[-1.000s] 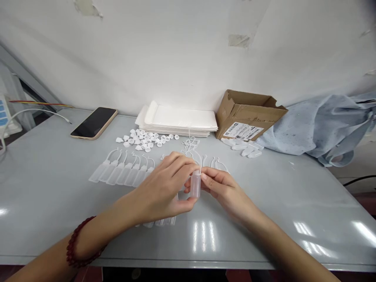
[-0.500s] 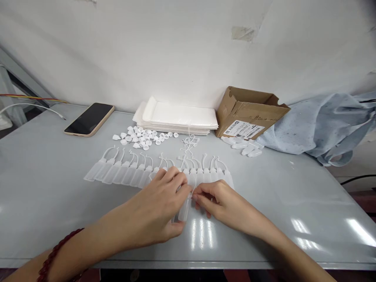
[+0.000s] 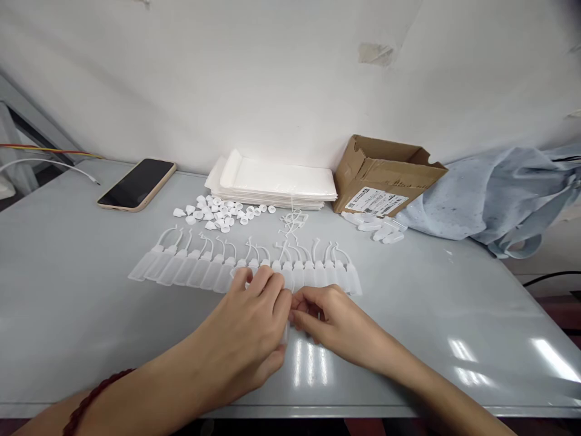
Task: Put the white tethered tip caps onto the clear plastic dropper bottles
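Note:
My left hand (image 3: 254, 330) is closed around a small translucent squeeze bottle (image 3: 285, 333), mostly hidden behind my fingers. My right hand (image 3: 329, 315) meets it at the neck end, thumb and forefinger pinched on what looks like a thin white strap, largely covered by the fingers. Just beyond both hands lies a row of similar bottles (image 3: 193, 267), side by side. Each has a thin white strap curving away from its neck. My left hand overlaps the middle of this row.
White cone-shaped caps (image 3: 216, 212) are scattered behind the row, beside loose white straps (image 3: 294, 221). Farther back lie a stack of white envelopes (image 3: 281, 177) and a cardboard box (image 3: 385, 172). Several bare bottles (image 3: 381, 229) lie before the box. A phone (image 3: 138, 183) and blue cloth bag (image 3: 485, 197) flank these.
Both hands have shifted slightly left and down. My left hand now covers most of the bottle, which showed more plainly between the hands before.

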Demonstrator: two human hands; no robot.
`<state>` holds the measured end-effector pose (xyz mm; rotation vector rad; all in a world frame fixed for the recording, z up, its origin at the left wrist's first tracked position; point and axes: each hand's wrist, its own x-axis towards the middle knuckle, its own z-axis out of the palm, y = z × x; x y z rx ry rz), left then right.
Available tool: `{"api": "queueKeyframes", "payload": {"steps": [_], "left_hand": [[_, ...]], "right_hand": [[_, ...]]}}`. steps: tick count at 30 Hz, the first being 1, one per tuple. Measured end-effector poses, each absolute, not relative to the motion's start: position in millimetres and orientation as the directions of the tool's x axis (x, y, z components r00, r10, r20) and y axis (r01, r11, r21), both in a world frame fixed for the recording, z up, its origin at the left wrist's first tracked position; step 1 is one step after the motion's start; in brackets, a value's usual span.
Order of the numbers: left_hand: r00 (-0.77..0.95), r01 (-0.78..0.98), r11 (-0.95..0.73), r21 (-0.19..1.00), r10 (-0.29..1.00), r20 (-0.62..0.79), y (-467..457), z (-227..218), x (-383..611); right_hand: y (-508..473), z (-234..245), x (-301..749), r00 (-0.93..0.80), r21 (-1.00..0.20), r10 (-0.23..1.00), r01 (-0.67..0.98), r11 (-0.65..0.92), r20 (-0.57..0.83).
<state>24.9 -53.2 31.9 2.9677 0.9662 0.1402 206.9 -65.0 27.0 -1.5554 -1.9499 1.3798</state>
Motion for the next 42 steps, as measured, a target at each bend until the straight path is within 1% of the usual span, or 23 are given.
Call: {"api": "queueKeyframes", "payload": {"steps": [4,7,10,19,26,33,42], "left_hand": [[0.803,0.591,-0.807,-0.004,0.588,0.092,-54.7,32.1,24.8],[0.814,0.578,-0.816,-0.013,0.576,0.069,-54.7,30.0,25.1],[0.823,0.567,-0.824,0.013,0.567,0.046,-54.6,28.3,25.4],[0.809,0.582,-0.811,0.061,0.585,0.056,-55.4,23.7,23.6],[0.815,0.572,-0.818,0.059,0.575,0.066,-54.0,24.8,20.8],[0.812,0.573,-0.816,0.081,0.578,0.080,-53.7,30.2,17.8],[0.804,0.586,-0.795,0.156,0.594,0.007,-49.1,36.1,11.8]], "right_hand": [[-64.3,26.5,205.6,-0.374,-0.814,0.878,0.580,-0.031,-0.300],[-64.3,23.6,204.5,-0.372,-0.806,0.875,0.591,-0.032,-0.308],[-64.7,21.2,203.7,-0.368,-0.796,0.870,0.604,-0.046,-0.329],[-65.1,20.2,201.6,-0.372,-0.799,0.860,0.598,-0.066,-0.350],[-64.3,16.8,202.5,-0.374,-0.804,0.857,0.589,-0.077,-0.356],[-64.1,15.4,203.1,-0.367,-0.799,0.856,0.595,-0.085,-0.364],[-64.6,16.4,205.8,-0.364,-0.791,0.849,0.605,-0.096,-0.382]]}}
